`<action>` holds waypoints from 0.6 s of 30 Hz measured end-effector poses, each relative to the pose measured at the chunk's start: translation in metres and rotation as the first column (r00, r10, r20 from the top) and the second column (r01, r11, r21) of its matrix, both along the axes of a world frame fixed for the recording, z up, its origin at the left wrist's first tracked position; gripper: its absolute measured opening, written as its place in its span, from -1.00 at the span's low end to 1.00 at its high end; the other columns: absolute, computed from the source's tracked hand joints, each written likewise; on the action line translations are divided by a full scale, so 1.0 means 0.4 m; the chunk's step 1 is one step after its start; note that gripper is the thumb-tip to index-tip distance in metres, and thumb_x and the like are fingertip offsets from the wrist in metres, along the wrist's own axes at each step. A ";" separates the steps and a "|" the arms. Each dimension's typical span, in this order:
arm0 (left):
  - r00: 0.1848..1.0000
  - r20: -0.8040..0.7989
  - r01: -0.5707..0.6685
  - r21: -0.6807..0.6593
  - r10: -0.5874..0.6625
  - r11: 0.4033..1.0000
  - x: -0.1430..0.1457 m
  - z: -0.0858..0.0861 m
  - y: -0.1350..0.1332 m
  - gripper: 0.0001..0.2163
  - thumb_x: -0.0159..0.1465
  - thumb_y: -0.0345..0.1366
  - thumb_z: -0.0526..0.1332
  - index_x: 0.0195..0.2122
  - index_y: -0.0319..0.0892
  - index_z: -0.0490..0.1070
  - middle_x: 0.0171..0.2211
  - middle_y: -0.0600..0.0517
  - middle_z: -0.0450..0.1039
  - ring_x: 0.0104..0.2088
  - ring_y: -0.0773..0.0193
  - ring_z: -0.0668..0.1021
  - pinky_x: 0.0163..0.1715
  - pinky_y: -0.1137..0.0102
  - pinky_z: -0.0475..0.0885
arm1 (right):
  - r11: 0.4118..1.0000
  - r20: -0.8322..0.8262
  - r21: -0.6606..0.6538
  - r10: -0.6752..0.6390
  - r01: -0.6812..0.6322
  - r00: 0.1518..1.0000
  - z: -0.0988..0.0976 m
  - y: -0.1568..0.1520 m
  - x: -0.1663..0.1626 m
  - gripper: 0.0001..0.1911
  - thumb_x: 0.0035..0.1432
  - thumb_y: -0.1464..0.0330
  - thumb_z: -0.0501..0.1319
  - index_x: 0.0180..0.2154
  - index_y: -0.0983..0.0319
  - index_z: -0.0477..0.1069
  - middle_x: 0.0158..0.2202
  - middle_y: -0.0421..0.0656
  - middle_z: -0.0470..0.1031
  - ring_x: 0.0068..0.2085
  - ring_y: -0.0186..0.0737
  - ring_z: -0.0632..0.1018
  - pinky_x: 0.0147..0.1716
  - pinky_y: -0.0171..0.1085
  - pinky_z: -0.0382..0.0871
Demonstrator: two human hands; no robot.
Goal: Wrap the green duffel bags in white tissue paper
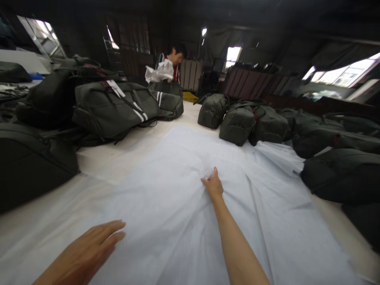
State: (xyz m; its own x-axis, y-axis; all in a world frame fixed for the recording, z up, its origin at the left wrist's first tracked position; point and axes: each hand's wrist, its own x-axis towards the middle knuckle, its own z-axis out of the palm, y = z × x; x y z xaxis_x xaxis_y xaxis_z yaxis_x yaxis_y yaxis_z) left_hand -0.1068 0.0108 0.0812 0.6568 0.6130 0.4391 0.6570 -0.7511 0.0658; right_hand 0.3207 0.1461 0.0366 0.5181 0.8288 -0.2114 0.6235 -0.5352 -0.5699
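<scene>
Thin white sheeting (154, 186), paper or cloth-like, lies spread over the table with creases running through it. My right hand (213, 186) rests on it near the middle, thumb and forefinger apart; its other fingers are mostly hidden. Wrinkles fan out from beneath that hand. At the lower left, my left hand (89, 247) hovers over or lightly touches the sheeting, fingers stretched out and holding nothing. A second white sheet (292, 209) overlaps on the right, its far corner bunched up against dark green bags.
Dark green duffel bags line the left, including one with white stripes (114, 107) and a nearer one (35, 162). More bags (237, 122) stand along the right. A person (175, 59) is at the far end behind crumpled white material (160, 72). Something yellow (190, 96) lies nearby.
</scene>
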 end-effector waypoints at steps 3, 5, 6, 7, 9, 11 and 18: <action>0.998 -0.059 -0.035 -0.189 0.024 0.981 -0.024 0.055 -0.195 -0.76 0.33 -0.20 0.24 0.02 -0.01 0.46 -0.06 0.04 0.57 -0.10 0.29 0.60 -0.04 0.54 0.46 | 0.998 0.049 0.058 -0.016 0.013 0.999 0.012 -0.024 -0.001 -0.03 0.10 0.21 0.29 0.38 0.23 -0.19 -0.06 -0.08 0.54 0.00 -0.04 0.54 -0.05 -0.17 0.37; 0.994 -0.063 -0.103 -0.356 0.086 0.929 -0.059 0.109 -0.369 -0.75 0.33 -0.14 0.24 0.01 -0.04 0.46 -0.09 0.01 0.57 -0.10 0.28 0.59 -0.04 0.53 0.46 | 0.997 0.085 0.079 -0.006 -0.001 0.996 0.016 -0.039 -0.006 -0.05 0.10 0.24 0.31 0.37 0.29 -0.16 -0.03 -0.02 0.52 0.04 -0.02 0.51 0.01 -0.15 0.35; 0.987 -0.089 -0.159 -0.425 0.134 0.891 -0.076 0.134 -0.461 -0.69 0.32 -0.07 0.26 0.03 -0.03 0.45 -0.07 0.00 0.56 -0.09 0.26 0.58 -0.04 0.51 0.46 | 0.997 0.101 0.073 0.002 -0.009 0.995 0.015 -0.044 -0.010 -0.05 0.10 0.26 0.32 0.36 0.32 -0.14 -0.02 0.02 0.52 0.07 0.00 0.50 0.03 -0.13 0.33; 0.973 -0.134 -0.230 -0.478 0.188 0.848 -0.091 0.152 -0.550 -0.61 0.28 0.00 0.27 0.08 -0.03 0.42 -0.02 -0.02 0.54 -0.04 0.21 0.57 0.00 0.45 0.46 | 0.997 0.132 0.073 -0.003 -0.007 0.991 0.012 -0.048 -0.016 -0.04 0.09 0.28 0.34 0.36 0.34 -0.13 -0.01 0.07 0.50 0.10 0.03 0.48 0.05 -0.10 0.31; 0.918 -0.273 -0.391 -0.517 0.287 0.761 -0.115 0.164 -0.708 -0.41 0.20 0.05 0.33 0.22 -0.02 0.30 0.14 -0.08 0.43 0.09 0.07 0.49 0.10 0.28 0.42 | 0.994 0.218 0.112 -0.014 -0.011 0.976 0.004 -0.054 -0.029 -0.06 0.10 0.26 0.35 0.35 0.35 -0.08 0.10 0.26 0.40 0.16 0.11 0.43 0.05 -0.04 0.29; 0.846 -0.403 -0.519 -0.473 0.349 0.712 -0.134 0.140 -0.816 -0.33 0.21 -0.09 0.35 0.31 -0.05 0.17 0.25 -0.11 0.31 0.20 0.00 0.40 0.18 0.16 0.34 | 0.992 0.228 0.120 0.005 -0.033 0.974 -0.004 -0.059 -0.042 -0.11 0.15 0.25 0.31 0.36 0.31 -0.08 0.17 0.36 0.30 0.18 0.19 0.40 0.04 0.04 0.26; 0.816 -0.226 -0.576 -0.240 0.532 0.781 -0.167 0.012 -0.865 -0.73 0.41 -0.44 -0.01 -0.20 -0.09 0.49 -0.20 0.01 0.56 -0.15 0.22 0.57 -0.01 0.34 0.40 | 0.990 0.214 0.141 -0.045 0.014 0.976 -0.002 -0.071 -0.060 -0.18 0.15 0.26 0.26 0.35 0.28 -0.01 0.15 0.24 0.36 0.19 0.21 0.38 0.08 0.03 0.27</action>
State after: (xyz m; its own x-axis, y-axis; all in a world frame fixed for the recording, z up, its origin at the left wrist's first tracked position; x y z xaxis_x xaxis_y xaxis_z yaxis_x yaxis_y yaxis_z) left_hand -0.1738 -0.3351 0.0859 0.2040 0.9717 0.1190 0.9720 -0.2155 0.0938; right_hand 0.2968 0.1178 0.0356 0.5636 0.8257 0.0236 0.7252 -0.4809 -0.4927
